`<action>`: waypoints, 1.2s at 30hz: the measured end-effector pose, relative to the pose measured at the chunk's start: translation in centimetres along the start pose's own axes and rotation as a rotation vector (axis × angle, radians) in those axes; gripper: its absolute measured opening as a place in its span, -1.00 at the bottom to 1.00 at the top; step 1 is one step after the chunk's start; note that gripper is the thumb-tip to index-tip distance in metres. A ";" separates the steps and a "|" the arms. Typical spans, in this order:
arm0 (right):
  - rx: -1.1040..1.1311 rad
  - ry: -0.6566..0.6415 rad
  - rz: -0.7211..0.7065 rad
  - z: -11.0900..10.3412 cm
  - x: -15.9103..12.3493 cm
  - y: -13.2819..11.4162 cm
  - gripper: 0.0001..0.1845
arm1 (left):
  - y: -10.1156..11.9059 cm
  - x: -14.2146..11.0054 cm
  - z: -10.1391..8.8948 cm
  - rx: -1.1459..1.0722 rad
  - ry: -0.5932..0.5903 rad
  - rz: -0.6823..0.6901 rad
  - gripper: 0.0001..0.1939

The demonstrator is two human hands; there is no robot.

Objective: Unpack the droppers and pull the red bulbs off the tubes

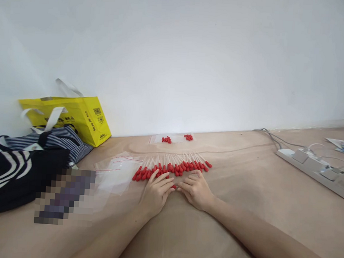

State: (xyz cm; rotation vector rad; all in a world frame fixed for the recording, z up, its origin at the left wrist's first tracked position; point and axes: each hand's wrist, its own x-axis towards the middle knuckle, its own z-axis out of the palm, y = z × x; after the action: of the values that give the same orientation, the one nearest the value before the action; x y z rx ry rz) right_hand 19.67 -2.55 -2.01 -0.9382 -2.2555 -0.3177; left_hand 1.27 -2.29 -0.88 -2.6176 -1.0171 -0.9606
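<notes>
My left hand (155, 192) rests low over the table, its fingers bent around a small red rubber bulb (174, 187) that shows at the fingertips. Close on its right is my right hand (195, 190), fingers curled and tips nearly meeting the left ones; what they pinch is hidden. Just beyond both hands lies a row of droppers (181, 169) with red bulbs toward me and thin clear tubes pointing away. Some bulbs at the row's near side are partly covered by my left fingers.
Clear zip bags (117, 176) lie left of the row. Loose red bulbs (167, 139) sit on another bag near the wall. A yellow bag (97, 120) and dark clothing (24, 177) stand at left. A white power strip (319, 174) with plugs and cables is at right.
</notes>
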 end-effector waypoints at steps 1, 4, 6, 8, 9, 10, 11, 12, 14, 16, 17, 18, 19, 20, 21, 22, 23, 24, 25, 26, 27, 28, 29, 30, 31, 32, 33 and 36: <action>-0.005 -0.001 -0.006 -0.1 0.0 0.0 -0.78 | 0.1 0.0 -0.1 0.005 0.002 0.001 -0.80; -0.002 0.005 -0.016 -0.3 -0.2 0.0 -0.76 | 0.2 -0.1 -0.2 0.022 0.001 0.001 -0.81; 0.010 0.018 -0.017 -0.5 -0.2 -0.1 -0.75 | 0.3 -0.1 -0.2 0.025 0.000 0.004 -0.80; 0.022 0.027 -0.020 -0.7 -0.2 -0.1 -0.75 | 0.3 -0.2 -0.3 0.018 0.002 0.002 -0.80; 0.026 0.029 -0.022 -0.7 -0.2 -0.1 -0.75 | 0.3 -0.2 -0.3 0.012 0.002 -0.001 -0.79; 0.030 0.029 -0.022 -0.7 -0.2 -0.1 -0.75 | 0.3 -0.2 -0.4 0.006 -0.002 -0.003 -0.79; 0.033 0.026 -0.022 -0.7 -0.3 -0.2 -0.74 | 0.4 -0.2 -0.4 0.000 -0.009 -0.004 -0.79; 0.035 0.023 -0.019 -0.7 -0.3 -0.2 -0.74 | 0.4 -0.2 -0.5 -0.006 -0.017 -0.003 -0.78; 0.036 0.021 -0.014 -0.7 -0.3 -0.2 -0.74 | 0.5 -0.2 -0.6 -0.015 -0.031 -0.002 -0.78; 0.037 0.025 -0.013 -0.7 -0.3 -0.1 -0.73 | 0.6 -0.1 -0.6 -0.017 -0.034 -0.006 -0.77; 0.037 0.027 -0.013 -0.7 -0.4 -0.1 -0.73 | 0.6 -0.1 -0.6 -0.016 -0.034 -0.011 -0.76; 0.037 0.028 -0.014 -0.7 -0.4 -0.1 -0.73 | 0.6 -0.1 -0.6 -0.014 -0.034 -0.014 -0.76; 0.037 0.027 -0.014 -0.7 -0.4 -0.2 -0.73 | 0.6 -0.1 -0.6 -0.011 -0.036 -0.016 -0.76; 0.037 0.025 -0.013 -0.7 -0.4 -0.2 -0.73 | 0.7 -0.1 -0.6 -0.009 -0.037 -0.018 -0.76; 0.037 0.023 -0.012 -0.7 -0.4 -0.2 -0.73 | 0.7 -0.2 -0.6 -0.007 -0.038 -0.018 -0.75; 0.037 0.023 -0.011 -0.7 -0.3 -0.2 -0.73 | 0.7 -0.2 -0.7 -0.006 -0.036 -0.016 -0.75; 0.037 0.022 -0.011 -0.7 -0.3 -0.3 -0.73 | 0.7 -0.2 -0.7 -0.004 -0.034 -0.014 -0.75; 0.036 0.022 -0.010 -0.7 -0.3 -0.3 -0.73 | 0.7 -0.2 -0.7 -0.002 -0.032 -0.012 -0.74; 0.034 0.022 -0.010 -0.8 -0.3 -0.3 -0.73 | 0.8 -0.2 -0.7 0.002 -0.030 -0.009 -0.74; 0.032 0.024 -0.010 -0.8 -0.3 -0.4 -0.73 | 0.7 -0.3 -0.7 0.005 -0.029 -0.006 -0.74; 0.032 0.025 -0.011 -0.8 -0.3 -0.4 -0.73 | 0.7 -0.3 -0.7 0.009 -0.028 -0.003 -0.74; 0.032 0.027 -0.013 -0.9 -0.3 -0.3 -0.73 | 0.6 -0.4 -0.8 0.013 -0.027 -0.002 -0.73; 0.035 0.028 -0.012 -0.9 -0.4 -0.2 -0.74 | 0.5 -0.5 -0.8 0.017 -0.025 -0.006 -0.73; 0.037 0.027 -0.006 -0.9 -0.5 -0.1 -0.75 | 0.4 -0.6 -0.9 0.023 -0.020 -0.017 -0.72; 0.038 0.027 0.009 -1.0 -0.6 0.0 -0.75 | 0.3 -0.7 -1.0 0.031 -0.013 -0.035 -0.72; 0.037 0.026 0.030 -0.9 -0.7 0.2 -0.75 | 0.1 -0.8 -1.1 0.040 -0.006 -0.055 -0.73; 0.036 0.024 0.052 -0.9 -0.8 0.3 -0.75 | 0.0 -0.8 -1.2 0.049 0.003 -0.071 -0.73; 0.047 -0.007 0.104 -0.6 -1.0 0.6 -0.75 | -0.3 -1.1 -1.4 0.067 0.013 -0.094 -0.75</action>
State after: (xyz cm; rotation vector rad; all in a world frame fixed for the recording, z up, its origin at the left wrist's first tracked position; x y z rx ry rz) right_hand 20.89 -2.93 -2.25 -1.0284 -2.2016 -0.2148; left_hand -0.22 -3.16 -0.47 -2.5262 -1.1571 -0.9451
